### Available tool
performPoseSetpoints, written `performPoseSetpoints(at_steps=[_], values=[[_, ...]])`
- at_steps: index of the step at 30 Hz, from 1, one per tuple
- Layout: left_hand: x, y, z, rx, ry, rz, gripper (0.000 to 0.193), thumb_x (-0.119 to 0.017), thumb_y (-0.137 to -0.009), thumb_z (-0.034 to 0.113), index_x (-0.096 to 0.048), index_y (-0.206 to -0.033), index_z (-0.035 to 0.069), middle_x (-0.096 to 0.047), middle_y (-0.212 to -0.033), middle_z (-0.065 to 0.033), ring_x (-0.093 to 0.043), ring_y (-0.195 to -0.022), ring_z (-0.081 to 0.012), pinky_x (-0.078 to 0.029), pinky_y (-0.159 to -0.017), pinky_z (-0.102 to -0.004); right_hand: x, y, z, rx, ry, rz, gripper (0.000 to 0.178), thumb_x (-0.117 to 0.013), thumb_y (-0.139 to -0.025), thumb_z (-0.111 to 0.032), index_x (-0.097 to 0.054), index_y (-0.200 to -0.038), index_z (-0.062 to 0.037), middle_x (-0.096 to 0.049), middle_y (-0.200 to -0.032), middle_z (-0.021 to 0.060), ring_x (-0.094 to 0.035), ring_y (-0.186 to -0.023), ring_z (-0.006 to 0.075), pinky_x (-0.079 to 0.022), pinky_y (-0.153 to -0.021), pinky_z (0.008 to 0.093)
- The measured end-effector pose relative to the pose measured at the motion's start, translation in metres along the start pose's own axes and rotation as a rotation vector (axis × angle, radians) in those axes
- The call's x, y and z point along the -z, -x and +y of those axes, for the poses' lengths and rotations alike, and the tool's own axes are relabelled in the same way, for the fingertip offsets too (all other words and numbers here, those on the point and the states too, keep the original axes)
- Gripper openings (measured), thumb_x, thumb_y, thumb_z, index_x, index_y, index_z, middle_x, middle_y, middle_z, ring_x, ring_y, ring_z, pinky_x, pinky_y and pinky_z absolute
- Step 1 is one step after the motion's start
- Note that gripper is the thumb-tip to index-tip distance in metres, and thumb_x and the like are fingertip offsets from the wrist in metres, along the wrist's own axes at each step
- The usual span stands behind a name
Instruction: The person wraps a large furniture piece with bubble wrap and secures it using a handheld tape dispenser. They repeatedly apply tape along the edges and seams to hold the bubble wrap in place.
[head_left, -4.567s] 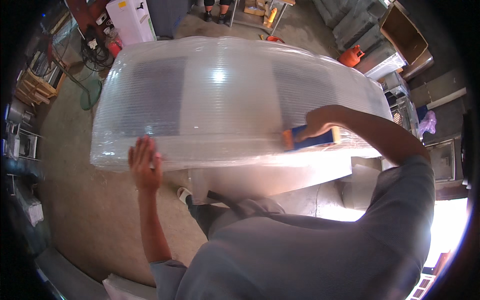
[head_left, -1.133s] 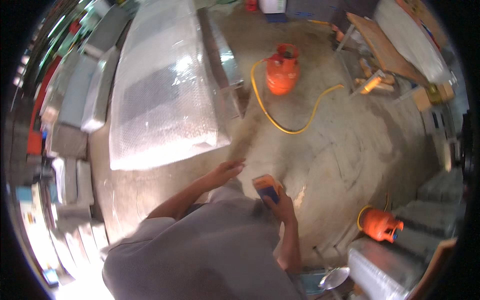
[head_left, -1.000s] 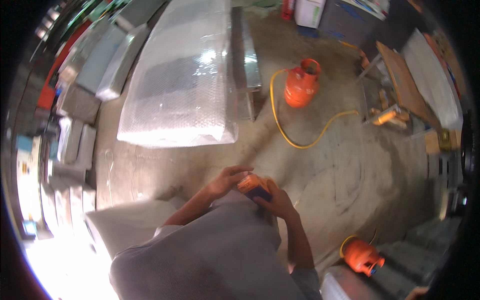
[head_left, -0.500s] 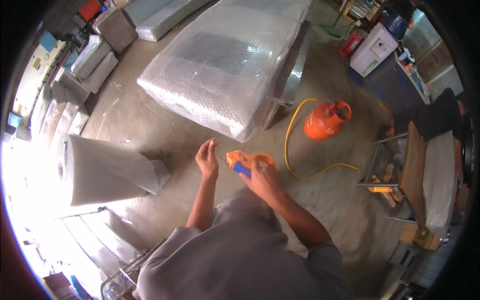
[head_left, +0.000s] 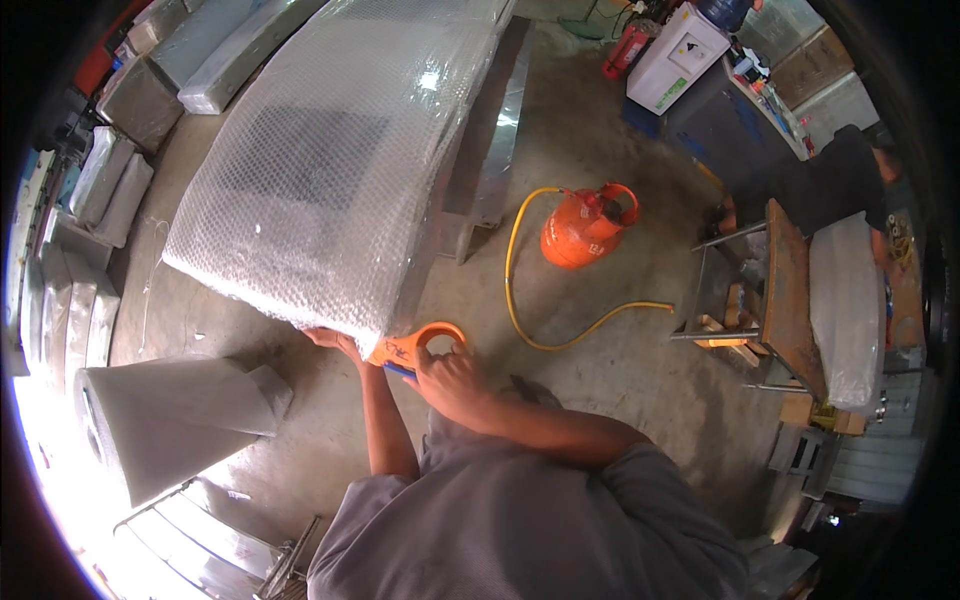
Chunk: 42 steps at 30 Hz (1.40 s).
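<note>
A long bubble-wrapped item reaches from the far side down to just in front of me, resting on a raised support. My left hand is at the near lower edge of the wrap, its visible fingers stretched toward the left; the wrap covers part of them. In my right hand is what looks like an orange tape dispenser, with a round ring at one end and a blue part along its lower side. The dispenser's front end is close against the wrapped corner, beside my left wrist; whether it touches cannot be made out.
An orange gas cylinder with a yellow hose stands on the floor at right. A bubble-wrap roll lies at left. Farther right are a wooden-topped stand and a person in dark clothing. Wrapped panels lean at far left.
The wrapped item is now nearer and farther left in view. My left hand has gone from a raised pinch to the wrap's lower edge. The dispenser has moved up against the corner.
</note>
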<state>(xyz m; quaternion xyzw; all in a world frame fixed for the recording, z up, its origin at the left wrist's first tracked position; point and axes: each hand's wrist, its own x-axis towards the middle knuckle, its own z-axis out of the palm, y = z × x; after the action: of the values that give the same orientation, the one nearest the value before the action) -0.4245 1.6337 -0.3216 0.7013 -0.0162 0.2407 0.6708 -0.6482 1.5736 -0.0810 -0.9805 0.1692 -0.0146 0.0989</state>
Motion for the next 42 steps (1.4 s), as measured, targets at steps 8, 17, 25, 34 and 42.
performPoseSetpoints(at_steps=[8, 17, 25, 34, 42], values=[[0.042, -0.009, 0.104, 0.130, -0.266, -0.094, 0.063, -0.055, -0.107, 0.035, -0.038, -0.157, 0.001, -0.044, -0.148, -0.0183, -0.049, -0.130, -0.0281, -0.040, -0.110, -0.0422, 0.010, -0.027, 0.126, 0.372, -0.023, 0.007, 0.057, -0.078, -0.088, -0.042, -0.060, -0.117, 0.0022, -0.069, -0.066, 0.0091, -0.070, -0.066, 0.0226, -0.046, -0.090, 0.0366], [-0.038, -0.009, 0.285, -0.034, -0.890, -0.312, 0.067, -0.053, -0.107, 0.049, -0.039, -0.162, 0.013, -0.029, -0.169, -0.0219, -0.023, -0.158, -0.0387, -0.020, -0.126, -0.0542, 0.013, -0.091, 0.196, 0.655, -0.097, -0.003, 0.060, -0.079, -0.084, -0.045, -0.062, -0.112, 0.0062, -0.071, -0.074, 0.0133, -0.070, -0.068, 0.0289, -0.050, -0.085, 0.0406], [-0.047, -0.006, 0.276, -0.098, -1.111, -0.360, 0.075, -0.055, -0.104, 0.054, -0.034, -0.165, 0.014, -0.021, -0.171, -0.0264, -0.017, -0.159, -0.0454, -0.020, -0.127, -0.0549, 0.021, -0.201, 0.318, 0.302, -0.123, 0.103, 0.056, -0.075, -0.089, -0.049, -0.061, -0.111, 0.0007, -0.070, -0.066, 0.0155, -0.073, -0.065, 0.0312, -0.048, -0.096, 0.0453], [-0.083, -0.022, 0.300, 0.087, -1.283, -0.405, 0.078, -0.058, -0.104, 0.047, -0.026, -0.166, 0.012, -0.017, -0.171, -0.0281, -0.014, -0.159, -0.0427, -0.016, -0.127, -0.0601, 0.029, -0.207, 0.332, 0.431, -0.135, 0.262, 0.054, -0.075, -0.090, -0.048, -0.062, -0.103, 0.0032, -0.063, -0.057, 0.0111, -0.066, -0.055, 0.0287, -0.049, -0.091, 0.0395], [-0.159, -0.020, 0.292, -0.031, -1.359, -0.514, 0.077, -0.052, -0.105, 0.053, -0.026, -0.167, 0.015, -0.008, -0.174, -0.0234, -0.001, -0.163, -0.0374, -0.003, -0.129, -0.0556, 0.037, -0.245, 0.371, 0.503, -0.105, 0.130, 0.066, -0.076, -0.088, -0.050, -0.062, -0.115, 0.0096, -0.066, -0.060, 0.0139, -0.070, -0.063, 0.0309, -0.050, -0.089, 0.0388]])
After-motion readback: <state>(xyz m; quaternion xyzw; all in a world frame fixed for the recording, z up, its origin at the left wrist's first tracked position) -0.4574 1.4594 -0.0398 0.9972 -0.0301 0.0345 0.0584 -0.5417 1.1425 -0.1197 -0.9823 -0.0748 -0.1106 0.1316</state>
